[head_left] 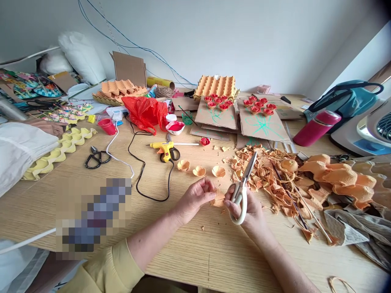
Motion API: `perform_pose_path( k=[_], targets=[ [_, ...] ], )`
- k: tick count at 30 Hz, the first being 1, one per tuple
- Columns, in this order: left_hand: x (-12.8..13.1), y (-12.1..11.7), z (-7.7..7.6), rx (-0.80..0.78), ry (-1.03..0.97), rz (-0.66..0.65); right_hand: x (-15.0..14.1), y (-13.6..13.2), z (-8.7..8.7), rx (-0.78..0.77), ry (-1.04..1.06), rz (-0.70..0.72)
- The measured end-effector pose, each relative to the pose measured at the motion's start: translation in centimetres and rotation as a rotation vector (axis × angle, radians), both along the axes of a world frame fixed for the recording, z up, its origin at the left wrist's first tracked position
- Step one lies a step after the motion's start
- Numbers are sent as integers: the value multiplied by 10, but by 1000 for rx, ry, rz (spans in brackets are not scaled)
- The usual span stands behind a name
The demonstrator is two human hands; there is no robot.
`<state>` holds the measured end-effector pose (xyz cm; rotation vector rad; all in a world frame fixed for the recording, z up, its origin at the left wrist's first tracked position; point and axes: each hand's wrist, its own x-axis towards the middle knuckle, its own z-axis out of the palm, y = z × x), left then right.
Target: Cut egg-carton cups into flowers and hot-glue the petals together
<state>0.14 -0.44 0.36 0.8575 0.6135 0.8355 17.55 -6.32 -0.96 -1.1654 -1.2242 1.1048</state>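
My right hand (pixel 249 207) is wrapped round white-handled scissors (pixel 243 189), whose blades point up and away from me. A small orange piece of egg carton (pixel 217 198) is between my two hands. The thumb and fingers of my left hand (pixel 198 199) are closed at its left edge, and my right fingertips are at its right edge. Just beyond lie orange egg-carton cups with petal-shaped rims: a small stack (pixel 183 165), a single cup (pixel 199 171) and another cup (pixel 218 171). Farther off is a red-painted flower (pixel 204 141).
Orange carton scraps (pixel 262 171) heap up on the right beside a larger egg carton (pixel 332 175). A yellow glue gun (pixel 165 150) with a black cord lies ahead, black-handled snips (pixel 97 157) to its left. Red flowers stand on cardboard (pixel 262 126). A pink bottle (pixel 317 128) lies tilted at right.
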Motion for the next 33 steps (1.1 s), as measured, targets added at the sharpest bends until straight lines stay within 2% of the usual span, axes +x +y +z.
perform_pose_path(
  k=[4, 7, 10, 15, 18, 25, 28, 33],
  targets=[
    [-2, 3, -3, -111, -59, -82, 2, 2, 3, -15, 2, 8],
    [-4, 6, -4, -154, -116, -71, 5, 1, 9, -32, 10, 54],
    [-6, 9, -3, -171, -164, -35, 8, 0, 10, -89, 75, 187],
    [-8, 13, -5, -182, -188, -9, 8, -2, 1, -225, 277, 472],
    [-9, 14, -8, -183, -194, 2, 8, -4, -2, -290, 315, 542],
    [-9, 13, -10, -166, -218, -50, 8, -4, -1, -344, 384, 541],
    [-9, 12, -7, -158, -213, -70, 8, -2, -2, -302, 398, 537],
    [-7, 10, -1, -90, -163, -36, 9, -3, -1, -185, 333, 423]
  ],
)
